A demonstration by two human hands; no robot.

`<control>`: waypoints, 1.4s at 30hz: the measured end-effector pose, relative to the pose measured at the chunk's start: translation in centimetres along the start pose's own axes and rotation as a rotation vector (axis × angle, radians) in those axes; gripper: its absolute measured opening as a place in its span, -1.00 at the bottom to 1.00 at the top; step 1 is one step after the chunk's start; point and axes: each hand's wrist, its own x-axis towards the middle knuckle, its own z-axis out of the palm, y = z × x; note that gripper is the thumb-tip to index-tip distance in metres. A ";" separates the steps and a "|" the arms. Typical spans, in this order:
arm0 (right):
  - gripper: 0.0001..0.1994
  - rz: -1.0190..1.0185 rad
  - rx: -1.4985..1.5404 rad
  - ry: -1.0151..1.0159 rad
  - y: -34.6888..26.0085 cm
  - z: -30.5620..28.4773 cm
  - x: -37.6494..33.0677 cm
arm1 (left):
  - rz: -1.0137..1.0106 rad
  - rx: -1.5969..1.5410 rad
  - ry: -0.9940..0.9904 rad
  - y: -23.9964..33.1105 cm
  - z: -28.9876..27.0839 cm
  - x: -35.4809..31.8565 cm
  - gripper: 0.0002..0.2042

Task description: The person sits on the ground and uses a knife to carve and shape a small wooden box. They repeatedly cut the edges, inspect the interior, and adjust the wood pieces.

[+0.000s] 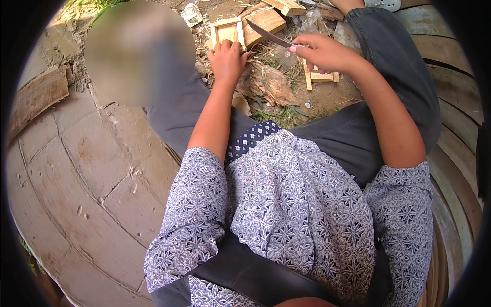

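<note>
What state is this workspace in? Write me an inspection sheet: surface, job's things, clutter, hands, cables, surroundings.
Surface: earthen ground, strewn with wood scraps and grass.
Job's things: knife; small wooden frame; wooden block beside it; second frame farther right.
Clutter: splintered wood piece; crumpled wrapper.
Hands: left hand at the small wooden frame; right hand grips the knife.
Cables: nothing seen.
Surroundings: grey paving left, boards right; upper-left patch blurred.

Dirt ground (pixel 323 98): splintered wood (pixel 271 86), grass (pixel 279 121), wooden frame (pixel 327 78), pale scrap (pixel 192 15), perhaps plastic.
</note>
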 end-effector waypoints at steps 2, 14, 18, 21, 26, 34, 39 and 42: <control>-0.56 -0.006 -0.003 -0.003 0.5 0.1 0.1 | 0.032 0.025 0.027 0.6 0.2 0.4 -0.71; -0.53 0.003 -0.039 -0.085 0.9 0.5 0.6 | -0.171 -0.280 0.112 -0.6 1.5 0.5 -0.77; -0.53 0.027 -0.045 -0.091 1.0 0.8 0.9 | -0.076 -0.123 -0.048 -1.3 1.1 0.0 -0.72; -0.53 0.046 -0.051 -0.092 0.9 1.0 0.8 | 0.022 -0.120 -0.019 -1.1 1.4 0.4 -0.75; -0.52 0.069 -0.060 -0.076 1.0 1.2 0.7 | 0.085 -0.188 -0.072 -1.7 1.3 0.5 -0.70; -0.48 0.089 -0.062 -0.065 0.1 1.0 0.7 | -0.227 -0.212 -0.051 -2.8 1.3 -0.3 -0.59; -0.53 0.064 0.020 -0.016 -1.9 0.6 0.2 | -0.226 -0.659 0.258 -6.3 -0.1 2.0 -0.67; -0.54 0.000 0.171 0.205 -2.6 1.0 1.0 | -0.241 -0.995 0.272 -7.2 -3.2 3.2 -0.70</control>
